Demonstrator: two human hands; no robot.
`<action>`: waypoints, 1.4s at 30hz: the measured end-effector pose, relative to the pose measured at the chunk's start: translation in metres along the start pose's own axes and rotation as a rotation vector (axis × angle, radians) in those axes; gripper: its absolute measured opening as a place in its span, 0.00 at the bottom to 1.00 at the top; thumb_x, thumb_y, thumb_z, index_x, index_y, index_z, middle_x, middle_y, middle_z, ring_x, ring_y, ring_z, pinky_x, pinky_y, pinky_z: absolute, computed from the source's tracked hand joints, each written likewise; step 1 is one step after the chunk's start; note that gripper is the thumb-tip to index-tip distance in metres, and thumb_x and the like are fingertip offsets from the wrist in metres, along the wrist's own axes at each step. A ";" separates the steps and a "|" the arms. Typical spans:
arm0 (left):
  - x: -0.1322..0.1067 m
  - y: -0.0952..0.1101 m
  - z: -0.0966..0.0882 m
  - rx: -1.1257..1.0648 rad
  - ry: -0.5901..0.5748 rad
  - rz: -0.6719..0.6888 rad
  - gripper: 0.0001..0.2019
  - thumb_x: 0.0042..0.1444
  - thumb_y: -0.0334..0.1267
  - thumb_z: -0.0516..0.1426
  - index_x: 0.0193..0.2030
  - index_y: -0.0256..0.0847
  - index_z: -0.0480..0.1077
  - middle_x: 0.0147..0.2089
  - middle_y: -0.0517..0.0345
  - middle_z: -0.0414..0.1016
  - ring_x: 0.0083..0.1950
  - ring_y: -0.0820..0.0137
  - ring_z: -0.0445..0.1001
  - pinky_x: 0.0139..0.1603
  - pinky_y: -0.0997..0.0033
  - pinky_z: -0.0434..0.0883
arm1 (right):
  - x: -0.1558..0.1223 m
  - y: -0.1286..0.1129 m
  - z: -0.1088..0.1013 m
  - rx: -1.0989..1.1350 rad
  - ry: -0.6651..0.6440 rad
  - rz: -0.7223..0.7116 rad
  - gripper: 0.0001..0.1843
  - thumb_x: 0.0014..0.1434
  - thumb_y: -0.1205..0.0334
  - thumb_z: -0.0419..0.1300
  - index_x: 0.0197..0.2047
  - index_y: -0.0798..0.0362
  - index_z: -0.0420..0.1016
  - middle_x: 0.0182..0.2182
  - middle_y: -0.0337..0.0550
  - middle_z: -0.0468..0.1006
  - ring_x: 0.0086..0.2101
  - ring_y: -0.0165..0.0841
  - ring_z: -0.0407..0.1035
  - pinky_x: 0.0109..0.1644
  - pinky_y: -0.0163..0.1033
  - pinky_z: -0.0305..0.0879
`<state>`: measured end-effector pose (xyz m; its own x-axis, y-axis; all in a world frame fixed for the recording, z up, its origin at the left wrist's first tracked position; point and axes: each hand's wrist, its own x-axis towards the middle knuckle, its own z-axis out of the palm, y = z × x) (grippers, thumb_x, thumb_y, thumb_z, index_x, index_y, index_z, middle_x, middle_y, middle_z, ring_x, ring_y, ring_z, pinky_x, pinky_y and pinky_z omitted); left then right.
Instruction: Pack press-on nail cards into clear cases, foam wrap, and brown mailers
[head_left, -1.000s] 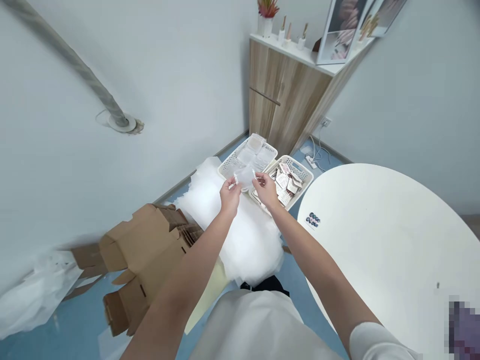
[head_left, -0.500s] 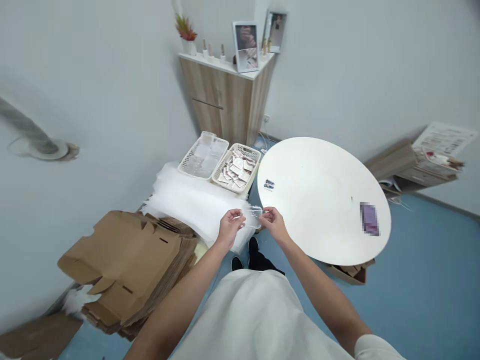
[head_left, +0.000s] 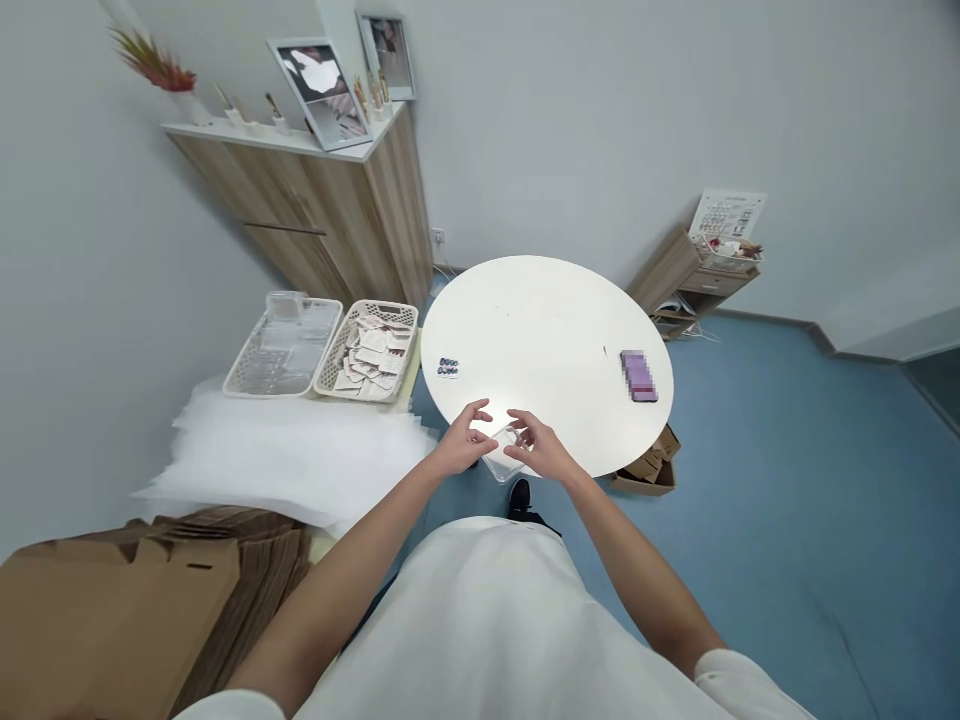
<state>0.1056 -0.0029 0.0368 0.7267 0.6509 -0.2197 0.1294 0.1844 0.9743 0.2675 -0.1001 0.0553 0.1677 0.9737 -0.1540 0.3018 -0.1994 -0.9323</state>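
Observation:
A small clear plastic box (head_left: pixel 501 464) is held just over the near rim of the round white table (head_left: pixel 555 330), with one corner tilted toward me. My right hand (head_left: pixel 543 448) grips its right side, thumb in front and fingers curled behind. My left hand (head_left: pixel 459 443) is at the box's left edge, its thumb by the edge and its fingers apart. Whether that thumb presses on the plastic is hard to tell. Left of the hands, a small set of dark oval pieces (head_left: pixel 448 368) lies on the table.
Left of the table stand a basket of clear boxes (head_left: pixel 251 375) and a basket of small packets (head_left: pixel 367 355). White foam sheets (head_left: pixel 285 450) and flattened cardboard boxes (head_left: pixel 112 620) are stacked nearer. A blurred purple item (head_left: pixel 638 376) lies at the table's right. An open carton (head_left: pixel 649 470) sits below.
My view has turned right, and both hands with the clear box are now at the table's edge. The box has been turned, and my left fingers have spread apart.

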 end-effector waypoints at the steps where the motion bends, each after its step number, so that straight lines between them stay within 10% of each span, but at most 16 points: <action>1: 0.008 0.003 0.008 0.016 -0.028 0.004 0.36 0.41 0.39 0.61 0.58 0.49 0.52 0.51 0.50 0.59 0.29 0.79 0.70 0.31 0.74 0.67 | -0.001 0.002 -0.010 -0.015 0.000 -0.002 0.29 0.45 0.60 0.60 0.52 0.46 0.61 0.38 0.41 0.70 0.27 0.26 0.63 0.35 0.38 0.63; 12: 0.073 0.001 0.083 -0.083 0.189 -0.080 0.28 0.45 0.45 0.59 0.54 0.44 0.57 0.53 0.48 0.60 0.47 0.67 0.70 0.44 0.65 0.67 | 0.004 0.049 -0.100 0.364 0.182 0.173 0.15 0.44 0.60 0.58 0.38 0.51 0.66 0.35 0.40 0.70 0.28 0.28 0.69 0.36 0.39 0.65; 22: 0.088 -0.022 0.152 -0.134 0.317 -0.209 0.27 0.43 0.42 0.61 0.50 0.40 0.58 0.42 0.52 0.70 0.37 0.71 0.73 0.40 0.66 0.69 | -0.002 0.092 -0.112 0.697 0.348 0.370 0.18 0.43 0.59 0.60 0.37 0.49 0.59 0.38 0.39 0.68 0.34 0.30 0.71 0.40 0.40 0.68; 42: 0.108 -0.032 0.137 -0.110 0.301 -0.167 0.24 0.44 0.43 0.60 0.48 0.39 0.65 0.44 0.50 0.69 0.37 0.70 0.72 0.38 0.63 0.72 | 0.004 0.110 -0.150 0.152 0.022 0.062 0.25 0.40 0.59 0.65 0.44 0.46 0.65 0.59 0.45 0.52 0.38 0.31 0.69 0.45 0.45 0.67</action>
<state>0.2720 -0.0398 -0.0114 0.4679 0.7900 -0.3962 0.1447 0.3738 0.9162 0.4422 -0.1342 0.0014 0.2028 0.9570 -0.2075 0.1454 -0.2390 -0.9601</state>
